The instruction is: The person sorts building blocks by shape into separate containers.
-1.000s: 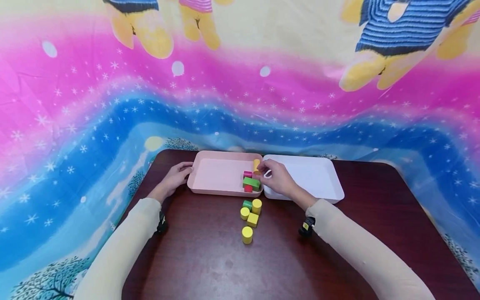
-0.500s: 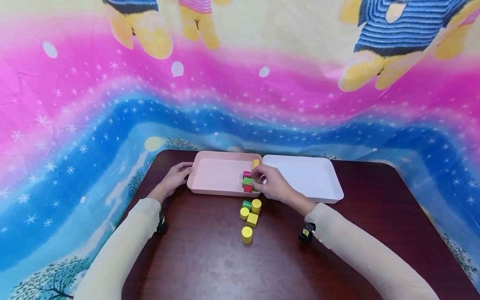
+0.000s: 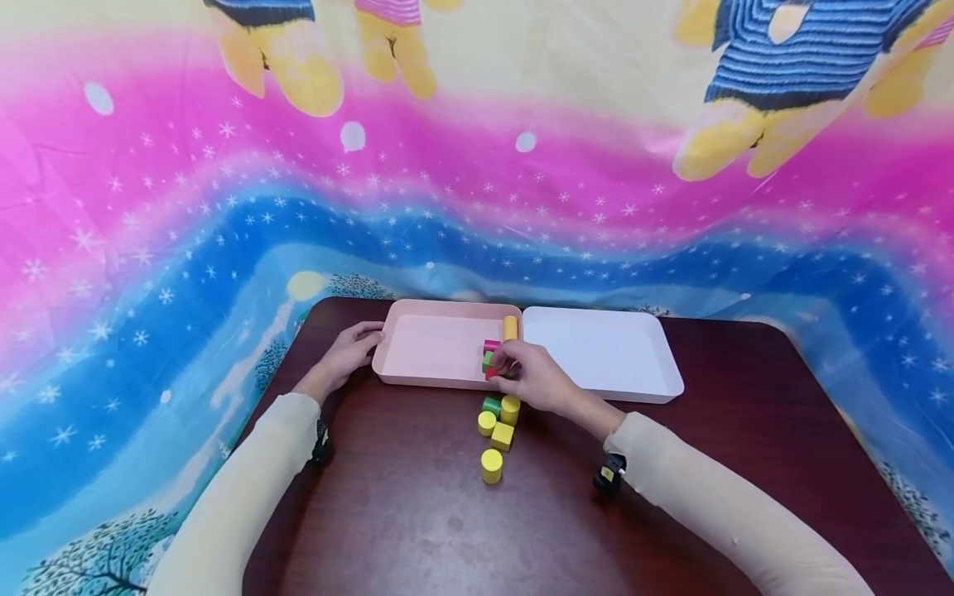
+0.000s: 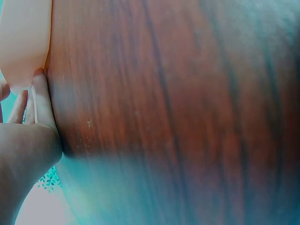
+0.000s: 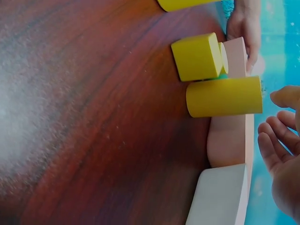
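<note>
My left hand (image 3: 348,354) rests at the left end of the pink tray (image 3: 428,348). In the left wrist view, its fingers (image 4: 41,98) lie fairly straight against the tray's end. Over the tray's front right corner is my right hand (image 3: 538,377), partly hiding a green block (image 3: 487,361) and a red block (image 3: 490,374). The right wrist view shows its thumb and fingers apart, with nothing seen between them. Behind it, a magenta block (image 3: 492,346) and an orange cylinder (image 3: 510,328) lie along the tray's right side.
A white tray (image 3: 607,356) adjoins the pink one on the right. On the table in front are a tall yellow cylinder (image 3: 510,410), a green block (image 3: 491,406), a short yellow cylinder (image 3: 486,425), a yellow cube (image 3: 503,436) and another yellow cylinder (image 3: 491,466).
My right hand has moved toward me along the pink tray's right side, from beside the orange cylinder to the green and red blocks. The left hand stays put.
</note>
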`<state>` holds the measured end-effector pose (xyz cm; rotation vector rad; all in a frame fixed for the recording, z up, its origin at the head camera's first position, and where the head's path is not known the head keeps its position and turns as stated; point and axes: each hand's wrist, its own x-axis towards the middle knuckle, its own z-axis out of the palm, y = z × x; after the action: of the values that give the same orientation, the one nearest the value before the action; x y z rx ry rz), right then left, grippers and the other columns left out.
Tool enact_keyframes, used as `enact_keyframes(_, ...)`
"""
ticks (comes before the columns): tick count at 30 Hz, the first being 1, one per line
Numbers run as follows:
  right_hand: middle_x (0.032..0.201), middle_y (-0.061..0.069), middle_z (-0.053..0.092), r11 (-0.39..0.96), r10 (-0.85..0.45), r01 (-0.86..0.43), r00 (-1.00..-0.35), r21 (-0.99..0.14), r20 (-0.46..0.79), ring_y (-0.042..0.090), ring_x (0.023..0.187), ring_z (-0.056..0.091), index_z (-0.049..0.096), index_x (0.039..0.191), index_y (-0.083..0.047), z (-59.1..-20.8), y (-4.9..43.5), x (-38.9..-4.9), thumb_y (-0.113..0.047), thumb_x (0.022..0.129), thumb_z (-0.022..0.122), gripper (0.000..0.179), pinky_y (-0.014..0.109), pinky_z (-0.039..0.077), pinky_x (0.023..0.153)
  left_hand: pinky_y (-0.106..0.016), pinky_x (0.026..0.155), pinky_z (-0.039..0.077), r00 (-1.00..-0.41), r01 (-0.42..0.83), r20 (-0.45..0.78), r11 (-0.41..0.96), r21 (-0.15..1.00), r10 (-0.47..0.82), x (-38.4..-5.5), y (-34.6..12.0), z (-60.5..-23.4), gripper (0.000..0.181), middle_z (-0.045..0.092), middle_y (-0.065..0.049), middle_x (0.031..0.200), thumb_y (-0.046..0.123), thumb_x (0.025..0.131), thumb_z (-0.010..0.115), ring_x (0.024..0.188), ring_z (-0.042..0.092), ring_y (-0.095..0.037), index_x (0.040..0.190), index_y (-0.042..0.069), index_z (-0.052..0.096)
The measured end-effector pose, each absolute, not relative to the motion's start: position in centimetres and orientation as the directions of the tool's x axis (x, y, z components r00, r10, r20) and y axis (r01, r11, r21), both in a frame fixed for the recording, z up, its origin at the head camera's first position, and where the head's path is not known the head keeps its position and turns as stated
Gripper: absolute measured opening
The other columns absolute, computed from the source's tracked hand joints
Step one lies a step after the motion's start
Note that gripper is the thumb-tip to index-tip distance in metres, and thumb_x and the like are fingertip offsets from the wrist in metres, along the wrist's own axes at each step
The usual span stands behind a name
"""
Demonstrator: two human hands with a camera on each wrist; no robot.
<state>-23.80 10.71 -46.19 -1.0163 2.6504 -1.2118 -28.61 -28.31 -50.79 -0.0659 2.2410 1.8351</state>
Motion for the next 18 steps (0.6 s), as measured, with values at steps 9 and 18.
enact_keyframes(9, 0.104, 0.007, 0.068, 0.465, -0.614, -0.548, -0.766, -0.695, 0.193, 0.016, 0.091, 0.067, 0.071, 0.112, -0.002, -46.2, 10.2, -22.9, -0.006, 0.092, 0.083, 0.024, 0.029, 0.061, 0.083, -0.053, 0.114, 0.047, -0.970, -0.190, -0.217, 0.213, 0.958, 0.108, -28.7, -28.3, -50.8, 0.051, 0.047, -0.020, 0.157, 0.027, 0.114, 0.051, 0.141, 0.052, -0.035, 0.161, 0.007, 0.042)
enact_keyframes(18, 0.104, 0.001, 0.066, 0.484, -0.623, -0.543, -0.764, -0.686, 0.166, 0.012, 0.091, 0.066, 0.072, 0.114, -0.005, -46.6, 9.7, -22.2, -0.008, 0.092, 0.084, 0.025, 0.026, 0.060, 0.083, -0.051, 0.113, 0.048, -0.970, -0.186, -0.214, 0.214, 0.959, 0.113, -28.7, -28.2, -51.0, 0.052, 0.048, -0.021, 0.157, 0.027, 0.114, 0.051, 0.141, 0.052, -0.035, 0.161, 0.007, 0.041)
